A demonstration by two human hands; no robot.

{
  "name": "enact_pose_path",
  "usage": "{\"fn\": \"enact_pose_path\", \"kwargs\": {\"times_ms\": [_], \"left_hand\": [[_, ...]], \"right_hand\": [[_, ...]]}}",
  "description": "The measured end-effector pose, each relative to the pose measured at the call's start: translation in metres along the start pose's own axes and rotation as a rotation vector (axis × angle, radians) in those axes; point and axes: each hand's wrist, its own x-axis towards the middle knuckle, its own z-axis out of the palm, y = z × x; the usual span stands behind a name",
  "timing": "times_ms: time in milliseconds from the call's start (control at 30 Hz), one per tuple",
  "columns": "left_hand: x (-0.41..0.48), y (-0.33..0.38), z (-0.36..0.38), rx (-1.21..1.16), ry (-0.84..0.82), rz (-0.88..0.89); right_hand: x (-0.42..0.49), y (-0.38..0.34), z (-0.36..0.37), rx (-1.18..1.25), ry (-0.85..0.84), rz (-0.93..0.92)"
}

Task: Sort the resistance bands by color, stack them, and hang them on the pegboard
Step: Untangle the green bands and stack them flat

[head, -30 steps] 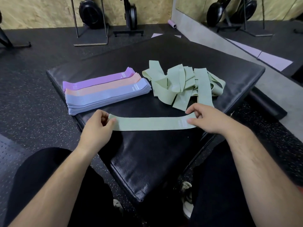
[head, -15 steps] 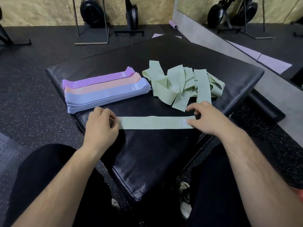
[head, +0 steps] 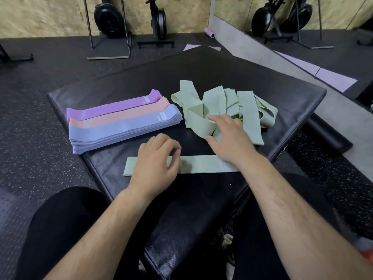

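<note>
Flat green band (head: 201,163): lies straight near the front edge of the black padded surface (head: 201,77).
Left hand (head: 155,164): rests on its left half, fingers loosely bent, apparently gripping nothing.
Right hand (head: 228,138): fingers spread, touching the tangled green pile (head: 248,110).
Sorted stacks (head: 121,126): purple, peach, blue, just left of the pile.

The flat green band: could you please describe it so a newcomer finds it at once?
On the black padded mat, look nearest the person, before the coloured stacks and the tangled green pile. The flat green band lies alone and straight, partly under the left hand.
</note>
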Motion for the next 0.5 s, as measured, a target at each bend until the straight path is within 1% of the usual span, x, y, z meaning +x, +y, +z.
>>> {"fn": "enact_pose_path", "kwargs": {"times_ms": [133,267,333,400,500], "left_hand": [[0.003,0.001,0.007,-0.046,-0.018,-0.002],[0.007,0.002,0.011,-0.111,-0.021,-0.007],[0.007,0.004,0.01,-0.171,-0.014,-0.016],[0.005,0.005,0.01,-0.224,-0.012,-0.015],[0.003,0.008,0.012,-0.263,-0.032,-0.01]], "right_hand": [[0.006,0.002,0.001,-0.019,0.016,-0.017],[-0.007,-0.006,-0.015,0.124,0.014,-0.109],[-0.019,-0.008,-0.022,0.114,-0.007,-0.134],[-0.03,-0.01,-0.028,0.085,-0.031,-0.109],[-0.039,-0.011,-0.033,0.144,-0.089,-0.012]]}}
